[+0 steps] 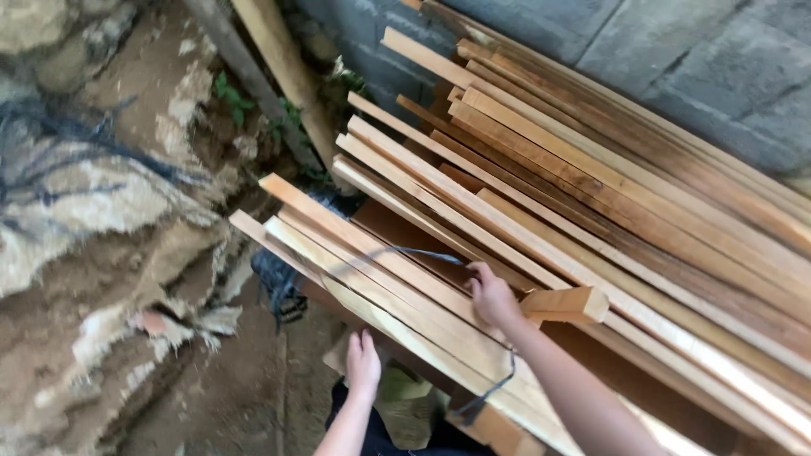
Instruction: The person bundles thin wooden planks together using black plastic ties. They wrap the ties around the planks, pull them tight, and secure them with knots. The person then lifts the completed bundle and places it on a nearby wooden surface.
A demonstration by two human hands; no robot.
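Note:
A big stack of long pale and reddish wooden planks [608, 211] slopes from the upper middle down to the lower right. My right hand [492, 297] rests on the front boards, fingers curled over a plank next to a short wooden block [564, 304] lying on the stack. My left hand [362, 365] is lower, palm against the underside edge of the nearest plank [380, 291], fingers pointing up. A thin dark strap [439, 253] loops around the front bundle of planks. Whether either hand truly grips a board is hard to tell.
A rough stone and earth bank [101, 211] rises on the left. A grey block wall [676, 51] stands behind the stack. Round wooden poles [279, 67] lean at the top. Bare dirt ground [245, 397] lies below, with a dark object [274, 283] under the planks' ends.

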